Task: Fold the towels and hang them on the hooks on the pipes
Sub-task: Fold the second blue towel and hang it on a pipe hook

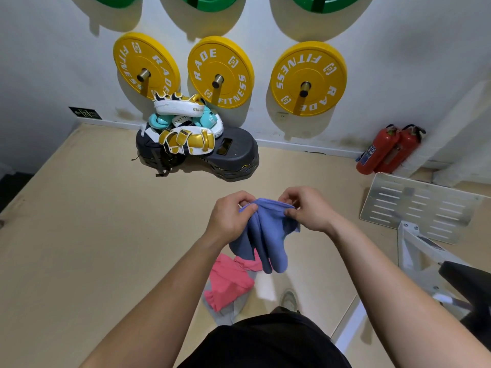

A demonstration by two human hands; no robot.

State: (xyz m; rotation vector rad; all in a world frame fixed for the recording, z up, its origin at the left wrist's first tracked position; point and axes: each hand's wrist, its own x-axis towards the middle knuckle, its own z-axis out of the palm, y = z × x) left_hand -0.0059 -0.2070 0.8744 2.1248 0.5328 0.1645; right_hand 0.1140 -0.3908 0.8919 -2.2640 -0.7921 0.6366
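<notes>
I hold a blue towel (263, 235) up in front of me over the floor. My left hand (229, 216) pinches its top edge on the left and my right hand (308, 208) pinches the top edge on the right. The towel hangs down bunched in loose folds between them. Below it, on the tan floor, lies a crumpled pink towel (228, 280) on top of a grey towel (225, 312). No hooks or pipes show in this view.
Three yellow weight plates (220, 71) hang on pegs on the white wall ahead. Boxing pads (186, 123) are piled on a black step platform (233, 155). Two red fire extinguishers (385, 151) stand at the right, beside a perforated metal plate (417, 205) and a white machine frame (419, 258).
</notes>
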